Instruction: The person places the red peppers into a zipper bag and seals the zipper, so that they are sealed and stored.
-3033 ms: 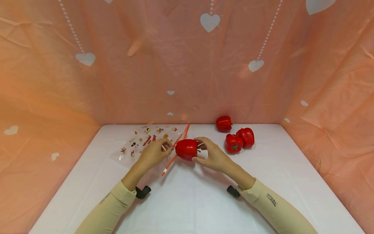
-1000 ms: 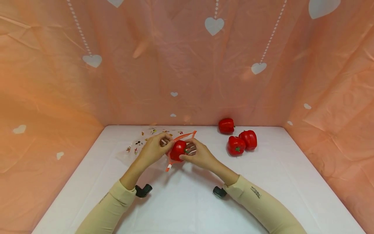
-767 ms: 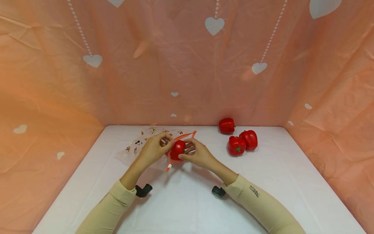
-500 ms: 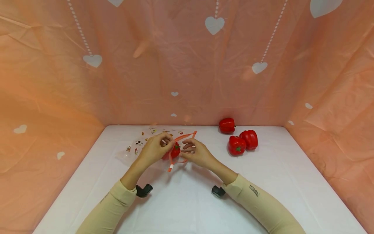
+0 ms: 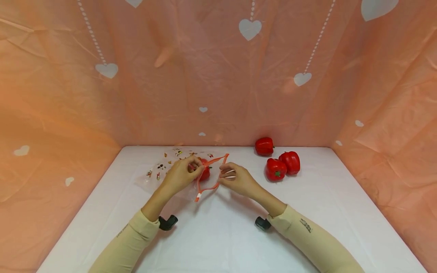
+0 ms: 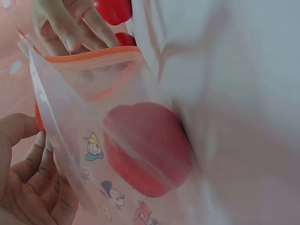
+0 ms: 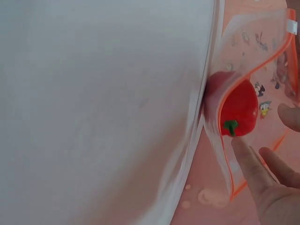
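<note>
A clear plastic zipper bag (image 5: 160,168) with cartoon prints and an orange zip edge lies on the table, its mouth spread toward the right. My left hand (image 5: 181,175) pinches the orange edge between thumb and fingers. Inside the bag, near the mouth, is a red bell pepper (image 5: 205,173); its green stem faces the opening in the right wrist view. My right hand (image 5: 240,181) is beside the mouth, fingers apart and nothing held. Its fingertips are close to the orange rim; whether they touch it, I cannot tell.
Three more red bell peppers stand at the back right: one (image 5: 264,146) near the wall, two others (image 5: 275,170) (image 5: 290,163) side by side. A white cloth covers the table (image 5: 211,239). Peach curtains (image 5: 218,87) with white hearts enclose the back and sides.
The right hand brought the pepper left into the bag's mouth, let go of it, and drew back slightly right. The left hand kept the orange edge, and the mouth opened wider.
</note>
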`<state>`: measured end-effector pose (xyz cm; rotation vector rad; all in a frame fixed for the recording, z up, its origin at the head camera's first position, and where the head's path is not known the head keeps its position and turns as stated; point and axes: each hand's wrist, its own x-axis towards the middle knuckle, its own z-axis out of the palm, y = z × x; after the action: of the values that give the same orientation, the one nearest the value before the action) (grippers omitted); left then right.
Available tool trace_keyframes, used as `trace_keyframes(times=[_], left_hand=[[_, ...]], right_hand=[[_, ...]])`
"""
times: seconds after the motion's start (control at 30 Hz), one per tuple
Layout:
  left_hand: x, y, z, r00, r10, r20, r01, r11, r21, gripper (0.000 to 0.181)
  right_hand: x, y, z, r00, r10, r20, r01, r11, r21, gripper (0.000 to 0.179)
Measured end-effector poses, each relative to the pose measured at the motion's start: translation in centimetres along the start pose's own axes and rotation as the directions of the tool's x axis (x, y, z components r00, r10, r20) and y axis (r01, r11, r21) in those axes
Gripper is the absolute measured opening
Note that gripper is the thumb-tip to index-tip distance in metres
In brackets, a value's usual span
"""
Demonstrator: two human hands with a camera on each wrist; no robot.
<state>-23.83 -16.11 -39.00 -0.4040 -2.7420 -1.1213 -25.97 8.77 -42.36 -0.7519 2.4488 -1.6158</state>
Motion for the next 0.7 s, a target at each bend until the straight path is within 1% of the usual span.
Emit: trace_keyframes(times=[0.27,0.43,0.57,0.7], left_hand=[[0.0,-0.4,0.1,1.0,-0.019,0.012,0.019,1.0,0.01,0.011],[0.0,-0.4,0.1,1.0,-0.024,0.014,0.024,1.0,0.01,0.013],[0.0,-0.3,0.2,1.0,-0.026,0.013,0.026,1.0,0.006,0.012],[0.0,-0.3,0.2,0.999,-0.029,0.014,0.029,1.0,0.004,0.012]], right_hand=[[-1.4,0.3,-1.9,0.999,0.03,-0.017,-0.032,0.994,-0.1,0.047],[-2.2,0.3,-3.1,0.999,0.026,-0.033,-0.031,0.986,-0.163,0.047],[-2.7,0.4,-4.2,0.999,0.006,-0.049,-0.017,0.977,-0.214,0.047],[-3.3,0.5,-5.3,0.997,0.007,-0.078,-0.026,0.967,-0.252,0.048]])
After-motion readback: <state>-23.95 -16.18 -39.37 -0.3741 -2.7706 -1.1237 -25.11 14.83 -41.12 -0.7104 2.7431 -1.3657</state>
